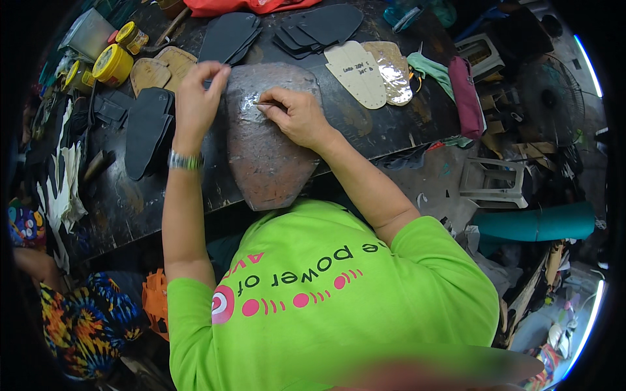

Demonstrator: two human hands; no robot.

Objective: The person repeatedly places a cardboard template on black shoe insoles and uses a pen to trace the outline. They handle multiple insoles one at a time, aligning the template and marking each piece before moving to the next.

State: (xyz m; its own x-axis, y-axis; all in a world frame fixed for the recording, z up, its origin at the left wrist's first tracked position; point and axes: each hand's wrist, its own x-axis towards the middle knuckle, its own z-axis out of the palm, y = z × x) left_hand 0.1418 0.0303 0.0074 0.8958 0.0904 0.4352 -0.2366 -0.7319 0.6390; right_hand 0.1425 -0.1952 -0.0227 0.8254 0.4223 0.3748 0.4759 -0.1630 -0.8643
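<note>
A worn reddish-brown slab [270, 173] with a tapered near end lies across the table's near edge, in front of my body. Over its middle, my right hand [293, 116] is closed in a pinch on a small, thin dark piece [264, 104], too small to name. Beside the fingertips, the slab has a shiny patch [250, 102]. My left hand [199, 91] is raised at the slab's upper left, its thumb and fingers brought together; what they hold, if anything, does not show. Near my left wrist sits a stack of black cut pieces [150, 130].
More black cut pieces [228, 36] and sole-shaped patterns [355, 75] lie on the dark table [372, 133]. Yellow tubs [112, 65] stand at far left. A maroon pouch [466, 98] is at the table's right edge. Beyond are a plastic stool [494, 184] and a fan [544, 91]. Another person's patterned clothing [91, 319] shows lower left.
</note>
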